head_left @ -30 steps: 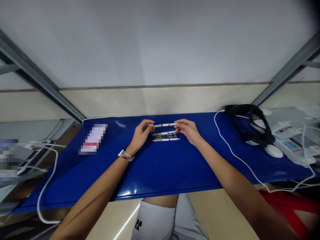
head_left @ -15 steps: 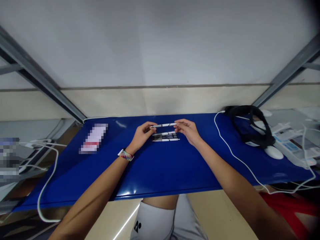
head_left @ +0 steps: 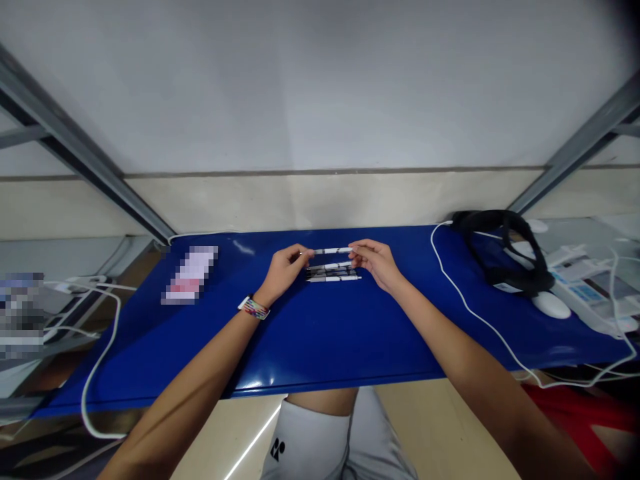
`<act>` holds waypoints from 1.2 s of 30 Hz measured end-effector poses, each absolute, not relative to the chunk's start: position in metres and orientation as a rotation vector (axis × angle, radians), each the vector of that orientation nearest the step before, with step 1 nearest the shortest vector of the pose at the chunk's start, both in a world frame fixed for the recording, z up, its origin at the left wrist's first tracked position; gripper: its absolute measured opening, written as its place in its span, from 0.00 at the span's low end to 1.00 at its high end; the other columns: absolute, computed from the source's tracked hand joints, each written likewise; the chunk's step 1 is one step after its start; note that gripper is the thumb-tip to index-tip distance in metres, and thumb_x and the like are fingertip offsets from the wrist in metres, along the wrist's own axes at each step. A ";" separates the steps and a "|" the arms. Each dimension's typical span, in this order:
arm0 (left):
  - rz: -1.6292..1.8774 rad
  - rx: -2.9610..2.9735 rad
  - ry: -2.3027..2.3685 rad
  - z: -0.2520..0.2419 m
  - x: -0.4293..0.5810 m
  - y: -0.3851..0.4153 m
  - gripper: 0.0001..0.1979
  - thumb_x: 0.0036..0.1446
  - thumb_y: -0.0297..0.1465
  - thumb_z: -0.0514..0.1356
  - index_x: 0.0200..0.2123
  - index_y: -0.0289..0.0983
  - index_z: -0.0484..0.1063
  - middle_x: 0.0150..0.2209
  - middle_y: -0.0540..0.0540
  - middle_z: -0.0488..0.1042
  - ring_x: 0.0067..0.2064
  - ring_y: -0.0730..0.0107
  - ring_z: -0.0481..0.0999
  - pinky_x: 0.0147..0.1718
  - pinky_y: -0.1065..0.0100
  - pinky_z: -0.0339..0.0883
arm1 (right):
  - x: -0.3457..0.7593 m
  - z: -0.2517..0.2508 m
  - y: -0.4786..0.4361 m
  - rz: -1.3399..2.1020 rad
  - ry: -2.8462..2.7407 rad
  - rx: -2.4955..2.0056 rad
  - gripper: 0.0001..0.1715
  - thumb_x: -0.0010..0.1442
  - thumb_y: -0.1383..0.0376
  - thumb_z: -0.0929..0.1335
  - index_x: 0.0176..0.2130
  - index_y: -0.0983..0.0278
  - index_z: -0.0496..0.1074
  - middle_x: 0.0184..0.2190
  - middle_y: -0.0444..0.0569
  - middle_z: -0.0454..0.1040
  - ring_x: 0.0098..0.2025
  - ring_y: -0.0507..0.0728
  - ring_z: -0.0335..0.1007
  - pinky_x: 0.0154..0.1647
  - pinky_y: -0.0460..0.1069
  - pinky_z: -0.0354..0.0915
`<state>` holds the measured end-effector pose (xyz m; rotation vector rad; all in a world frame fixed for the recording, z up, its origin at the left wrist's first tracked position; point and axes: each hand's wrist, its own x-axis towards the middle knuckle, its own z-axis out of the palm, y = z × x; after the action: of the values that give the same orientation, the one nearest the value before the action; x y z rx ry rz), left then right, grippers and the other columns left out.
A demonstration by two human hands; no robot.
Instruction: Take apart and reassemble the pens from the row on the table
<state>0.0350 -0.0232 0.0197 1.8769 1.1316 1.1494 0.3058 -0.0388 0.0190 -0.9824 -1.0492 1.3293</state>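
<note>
A white pen with dark marks [head_left: 332,251] lies level between my two hands. My left hand [head_left: 289,267] pinches its left end, covering the tip. At the other end, the fingers of my right hand [head_left: 374,261] are closed on the pen. Just below it on the blue table surface [head_left: 310,340], several similar pens [head_left: 333,273] lie side by side in a row, pointing left and right. The fingertips of both hands come close to the ends of this row.
A pixelated pinkish rectangle [head_left: 191,275] lies on the left. To the right are a black head strap device [head_left: 505,253], a white cable [head_left: 465,303] and a white box-like item [head_left: 585,287]. Metal posts [head_left: 145,210] flank the table, with a wall behind it.
My left fingers have slid slightly right along the pen and now cover its tip, which showed before. My right hand keeps its grip, and the row of pens stays put.
</note>
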 end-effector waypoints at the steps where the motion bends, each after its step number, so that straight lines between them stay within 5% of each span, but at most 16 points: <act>1: 1.167 1.866 1.094 0.019 0.035 -0.023 0.14 0.66 0.44 0.67 0.42 0.39 0.81 0.30 0.49 0.77 0.31 0.68 0.73 0.33 0.67 0.65 | 0.306 0.019 -0.039 1.342 -1.021 -0.990 0.20 0.50 0.52 0.83 0.37 0.63 0.84 0.29 0.48 0.81 0.28 0.54 0.74 0.34 0.53 0.72; 3: 1.179 1.812 1.027 0.017 0.037 -0.022 0.17 0.66 0.42 0.68 0.52 0.40 0.79 0.34 0.49 0.78 0.34 0.67 0.76 0.37 0.66 0.69 | 0.307 0.019 -0.038 1.356 -0.983 -0.994 0.20 0.50 0.53 0.83 0.36 0.63 0.84 0.28 0.48 0.80 0.27 0.54 0.73 0.34 0.53 0.72; 6: 1.177 1.745 0.962 0.016 0.038 -0.021 0.17 0.69 0.41 0.64 0.56 0.39 0.76 0.35 0.47 0.78 0.37 0.66 0.78 0.41 0.64 0.72 | 0.307 0.018 -0.037 1.365 -0.983 -0.975 0.20 0.50 0.53 0.83 0.38 0.63 0.84 0.29 0.49 0.81 0.29 0.54 0.74 0.36 0.53 0.73; 9: 1.229 1.768 0.945 0.016 0.037 -0.020 0.26 0.62 0.38 0.71 0.61 0.41 0.73 0.45 0.44 0.80 0.44 0.64 0.80 0.45 0.64 0.73 | 0.306 0.017 -0.037 1.365 -0.996 -0.961 0.21 0.51 0.53 0.83 0.39 0.62 0.84 0.30 0.49 0.81 0.30 0.55 0.74 0.37 0.54 0.73; 13: 1.162 1.735 0.983 0.014 0.036 -0.019 0.14 0.71 0.42 0.62 0.51 0.39 0.77 0.37 0.46 0.79 0.38 0.66 0.79 0.41 0.63 0.72 | 0.306 0.018 -0.038 1.374 -1.011 -0.960 0.20 0.51 0.53 0.83 0.39 0.62 0.84 0.30 0.48 0.80 0.30 0.55 0.74 0.37 0.54 0.73; 15: 1.159 1.733 0.983 0.013 0.035 -0.018 0.14 0.71 0.41 0.62 0.52 0.39 0.76 0.33 0.47 0.79 0.35 0.67 0.77 0.40 0.64 0.71 | 0.305 0.018 -0.038 1.375 -1.017 -0.958 0.20 0.50 0.52 0.83 0.38 0.62 0.84 0.30 0.48 0.81 0.30 0.55 0.75 0.37 0.54 0.74; 19: 1.237 1.788 0.974 0.014 0.035 -0.017 0.22 0.62 0.37 0.71 0.57 0.40 0.74 0.45 0.43 0.81 0.45 0.63 0.81 0.44 0.62 0.73 | 0.306 0.020 -0.038 1.353 -0.996 -0.971 0.21 0.49 0.52 0.83 0.38 0.61 0.83 0.30 0.48 0.81 0.29 0.55 0.74 0.37 0.54 0.74; 23: 1.176 1.749 0.998 0.016 0.035 -0.017 0.16 0.72 0.41 0.61 0.54 0.39 0.77 0.34 0.46 0.80 0.37 0.65 0.80 0.42 0.62 0.73 | 0.306 0.019 -0.038 1.348 -1.031 -0.956 0.21 0.50 0.51 0.83 0.39 0.61 0.84 0.31 0.48 0.81 0.31 0.55 0.74 0.38 0.55 0.75; 28: 1.251 1.796 0.988 0.019 0.035 -0.018 0.24 0.61 0.38 0.72 0.58 0.40 0.76 0.47 0.42 0.82 0.48 0.61 0.81 0.46 0.62 0.74 | 0.305 0.019 -0.037 1.346 -1.008 -0.967 0.22 0.48 0.51 0.83 0.38 0.61 0.84 0.30 0.48 0.81 0.30 0.55 0.74 0.38 0.55 0.74; 33: 1.152 1.689 0.964 0.020 0.035 -0.021 0.18 0.73 0.45 0.60 0.49 0.37 0.80 0.31 0.46 0.80 0.33 0.66 0.79 0.38 0.64 0.73 | 0.305 0.018 -0.038 1.349 -1.036 -0.963 0.20 0.51 0.52 0.82 0.39 0.61 0.84 0.30 0.48 0.80 0.30 0.55 0.74 0.38 0.55 0.74; 36: 1.154 1.697 0.953 0.018 0.036 -0.020 0.15 0.71 0.43 0.62 0.47 0.37 0.80 0.30 0.47 0.80 0.32 0.67 0.79 0.37 0.65 0.73 | 0.304 0.017 -0.038 1.345 -1.047 -0.976 0.20 0.50 0.52 0.82 0.39 0.61 0.84 0.30 0.48 0.81 0.30 0.55 0.74 0.37 0.54 0.73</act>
<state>0.0361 -0.0201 0.0181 1.6971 0.9529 1.1542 0.3044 -0.0383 0.0174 -0.9756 -1.0469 1.3448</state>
